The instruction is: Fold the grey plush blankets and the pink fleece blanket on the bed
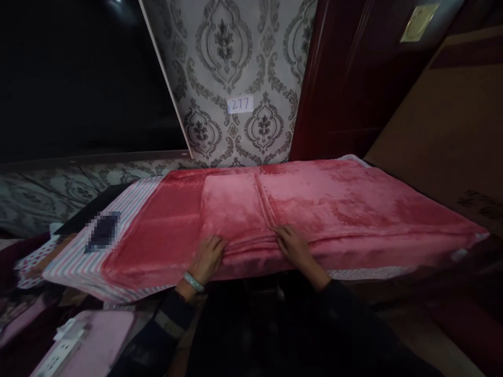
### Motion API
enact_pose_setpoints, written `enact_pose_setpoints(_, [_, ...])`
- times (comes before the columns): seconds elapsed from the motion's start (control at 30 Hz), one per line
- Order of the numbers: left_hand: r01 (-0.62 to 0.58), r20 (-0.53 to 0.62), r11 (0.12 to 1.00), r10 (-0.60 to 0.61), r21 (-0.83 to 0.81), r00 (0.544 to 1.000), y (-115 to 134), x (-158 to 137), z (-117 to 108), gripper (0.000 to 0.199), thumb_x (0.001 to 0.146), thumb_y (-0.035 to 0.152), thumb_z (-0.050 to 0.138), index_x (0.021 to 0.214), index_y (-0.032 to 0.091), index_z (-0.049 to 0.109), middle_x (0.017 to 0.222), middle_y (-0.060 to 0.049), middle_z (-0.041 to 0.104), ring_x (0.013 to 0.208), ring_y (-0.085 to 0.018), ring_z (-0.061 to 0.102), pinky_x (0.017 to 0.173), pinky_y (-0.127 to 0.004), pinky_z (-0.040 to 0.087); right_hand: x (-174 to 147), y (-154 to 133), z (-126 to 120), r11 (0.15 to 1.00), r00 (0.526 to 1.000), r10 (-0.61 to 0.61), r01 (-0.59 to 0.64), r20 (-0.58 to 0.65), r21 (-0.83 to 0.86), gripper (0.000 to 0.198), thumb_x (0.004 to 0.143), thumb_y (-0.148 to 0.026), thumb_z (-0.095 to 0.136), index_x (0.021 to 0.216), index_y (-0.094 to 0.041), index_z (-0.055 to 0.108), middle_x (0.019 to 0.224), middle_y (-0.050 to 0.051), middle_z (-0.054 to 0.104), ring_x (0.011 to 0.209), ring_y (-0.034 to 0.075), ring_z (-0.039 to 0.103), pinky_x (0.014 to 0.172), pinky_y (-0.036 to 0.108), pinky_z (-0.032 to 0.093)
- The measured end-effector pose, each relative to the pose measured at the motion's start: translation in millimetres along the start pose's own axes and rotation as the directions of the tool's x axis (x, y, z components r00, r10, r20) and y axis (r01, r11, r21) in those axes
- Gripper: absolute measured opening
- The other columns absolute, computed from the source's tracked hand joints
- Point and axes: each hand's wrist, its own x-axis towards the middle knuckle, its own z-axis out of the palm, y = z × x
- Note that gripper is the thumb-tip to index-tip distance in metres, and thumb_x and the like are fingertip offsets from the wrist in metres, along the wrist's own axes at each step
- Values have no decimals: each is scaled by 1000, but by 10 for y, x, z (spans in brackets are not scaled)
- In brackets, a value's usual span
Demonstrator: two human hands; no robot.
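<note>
A pink plush blanket (pixel 334 199) is spread over a table, with a folded section in its middle that has a raised crease running toward the back. My left hand (pixel 208 256), with a pale green bangle at the wrist, has its fingers closed on the front left corner of that folded section. Farther right along the same front edge, my right hand (pixel 294 245) grips the blanket at the foot of the crease. Bunched layers of the fabric lie between the two hands. Both sets of fingertips are partly hidden in the pile.
Under the blanket lies a striped cloth (pixel 74 262), bearing a dark pixelated object (pixel 102 231) at left. A large black screen (pixel 86 78) stands behind. At right is a brown panel (pixel 444 120). A white power strip (pixel 63 348) rests on a pink surface (pixel 108 335) below.
</note>
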Motion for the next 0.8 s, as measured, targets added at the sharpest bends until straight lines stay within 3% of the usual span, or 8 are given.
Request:
enact_pose_setpoints(0.17, [29, -12, 983, -32, -180, 999, -2, 237, -312, 38, 98, 27, 48, 133, 21, 62, 124, -11, 67, 116, -25, 62, 102, -45, 53, -12, -16, 2, 999, 999, 36, -35, -14, 11, 46, 93, -10, 48, 132, -26, 66, 103, 10, 66, 97, 28, 61, 85, 44, 54])
enact_pose_setpoints(0.3, [12, 102, 957, 19, -291, 995, -205, 934, -361, 39, 97, 27, 48, 132, 19, 64, 127, -11, 70, 117, -24, 65, 102, -43, 54, -16, -26, 25, 1000, 999, 21, -21, -28, 20, 46, 92, -9, 48, 131, -26, 67, 101, 10, 67, 94, 27, 62, 79, 41, 55])
enact_pose_setpoints(0.43, [66, 244, 977, -15, -201, 970, -412, 1904, -124, 36, 92, 21, 55, 125, 18, 69, 123, -10, 73, 106, -20, 70, 92, -33, 58, -42, -19, 84, 1000, 997, 9, -8, -80, 15, 51, 91, -6, 47, 134, -29, 64, 102, 9, 68, 90, 27, 63, 76, 42, 55])
enact_pose_setpoints(0.57, [149, 238, 986, -128, -71, 963, -553, 2723, 256, 36, 91, 14, 56, 125, 14, 67, 131, -15, 68, 118, -23, 66, 102, -35, 53, -75, 3, 156, 1000, 995, 14, -11, -97, 25, 56, 90, -5, 47, 138, -31, 61, 105, 9, 69, 92, 27, 64, 76, 42, 55])
enact_pose_setpoints(0.7, [233, 260, 973, -227, 11, 938, -720, 3209, 638, 28, 95, 22, 61, 121, 12, 66, 130, -15, 66, 120, -25, 63, 105, -46, 51, -82, 14, 170, 1000, 993, -18, 17, -117, -5, 56, 87, -4, 48, 134, -30, 62, 102, 8, 69, 87, 26, 64, 70, 40, 55])
enact_pose_setpoints(0.8, [291, 302, 956, -289, 37, 909, -868, 3439, 861, 34, 96, 36, 64, 124, 16, 64, 129, -11, 64, 116, -24, 64, 100, -49, 54, -67, 4, 139, 998, 990, -43, 37, -133, -51, 53, 85, -2, 47, 130, -26, 62, 101, 7, 69, 85, 23, 64, 69, 36, 54])
